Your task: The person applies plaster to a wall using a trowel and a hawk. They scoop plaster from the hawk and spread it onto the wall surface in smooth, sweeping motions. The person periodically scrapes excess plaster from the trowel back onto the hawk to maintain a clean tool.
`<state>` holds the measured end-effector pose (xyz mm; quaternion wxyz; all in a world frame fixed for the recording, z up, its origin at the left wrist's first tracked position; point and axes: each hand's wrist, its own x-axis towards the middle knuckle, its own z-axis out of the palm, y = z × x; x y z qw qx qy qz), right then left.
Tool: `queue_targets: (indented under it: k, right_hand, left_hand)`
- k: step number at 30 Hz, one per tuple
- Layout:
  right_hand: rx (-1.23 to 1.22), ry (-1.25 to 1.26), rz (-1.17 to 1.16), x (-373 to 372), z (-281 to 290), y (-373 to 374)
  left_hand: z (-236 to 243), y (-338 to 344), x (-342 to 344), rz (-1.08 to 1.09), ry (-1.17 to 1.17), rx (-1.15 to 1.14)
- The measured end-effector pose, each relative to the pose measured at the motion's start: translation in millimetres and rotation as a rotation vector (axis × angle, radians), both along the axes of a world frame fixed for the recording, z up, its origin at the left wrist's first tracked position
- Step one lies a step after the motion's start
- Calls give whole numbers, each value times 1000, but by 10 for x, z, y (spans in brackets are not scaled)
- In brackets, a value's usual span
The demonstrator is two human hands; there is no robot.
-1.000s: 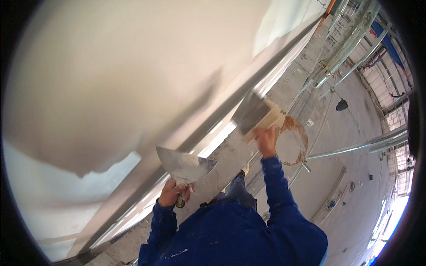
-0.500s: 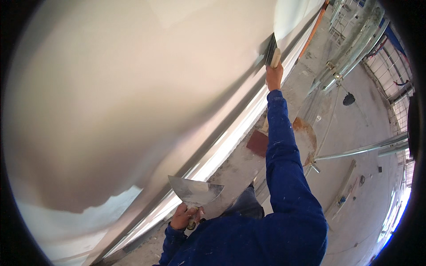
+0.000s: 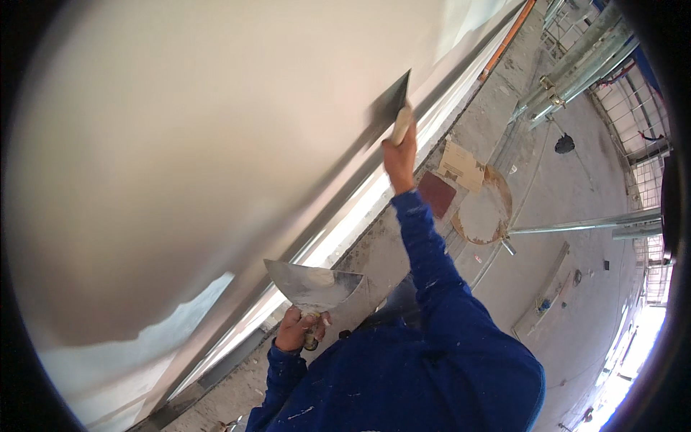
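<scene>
Clasping a trowel [image 3: 397, 98] in the right hand [image 3: 400, 160], out ahead at the wall [image 3: 216, 129]; well apart, nearer the body [image 3: 392, 374], gripping a wide scraper [image 3: 314, 288] jutting forward from the left hand [image 3: 292, 333].

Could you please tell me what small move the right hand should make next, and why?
I would perhaps slide the trowel lightly along the wall, since the right hand grips it with its blade seemingly against that surface, while the left hand holds a broad scraper nearer the torso.
</scene>
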<state>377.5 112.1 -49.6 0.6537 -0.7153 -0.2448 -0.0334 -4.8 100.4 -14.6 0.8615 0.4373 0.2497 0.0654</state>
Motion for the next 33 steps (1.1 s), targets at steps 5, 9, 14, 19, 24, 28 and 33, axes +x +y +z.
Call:
queue_targets:
  k: [5, 9, 14, 19, 24, 28, 33]
  right_hand:
    - [0, 1, 45, -1082, 25, 102]
    - [-9, 90, 169, -1671, 142, -39]
    - [22, 524, 601, -1815, 12, -822]
    - [560, 927, 451, -1591, 190, -1590]
    - [814, 864, 548, -1663, 742, -1903]
    - [512, 689, 563, -1778, 464, -2060]
    - [-259, 395, 760, -1814, 384, -2096]
  left_hand:
    - [79, -76, -305, 127, 42, 11]
    - [100, -111, -434, 224, 30, 61]
    - [154, -126, -458, 136, 25, 135]
    - [253, -218, -221, 15, -30, 215]
    - [238, -248, -63, -120, -81, 286]
    - [334, -233, -2, -169, -122, 301]
    - [459, -233, 64, -160, -173, 283]
